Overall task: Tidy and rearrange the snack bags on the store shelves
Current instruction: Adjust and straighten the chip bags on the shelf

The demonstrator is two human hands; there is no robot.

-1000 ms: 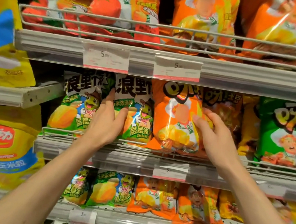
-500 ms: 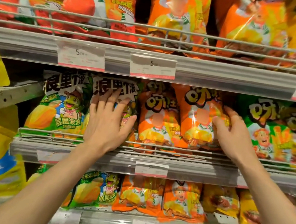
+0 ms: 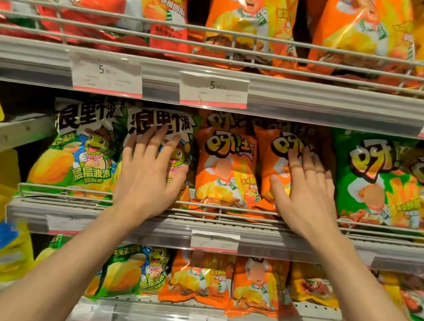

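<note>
Pressing flat at frame centre-left, the left hand (image 3: pixel 150 171) now spreads wide over the glossy green frog-print snack bag (image 3: pixel 166 138); centre-right, the right hand (image 3: pixel 306 194), grip released, lies open on the crinkly orange chip bag (image 3: pixel 276 163), suggesting this middle-shelf row is nearly squared.

Green bags (image 3: pixel 83 148), orange bags (image 3: pixel 225 162)

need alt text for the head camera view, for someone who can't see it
Two bare hands press flat on snack bags on the middle store shelf: the left hand on a green frog-mascot bag, the right hand on an orange chip bag. More orange, red and green bags fill the shelves above and below, with white price tags along the edges.
</note>
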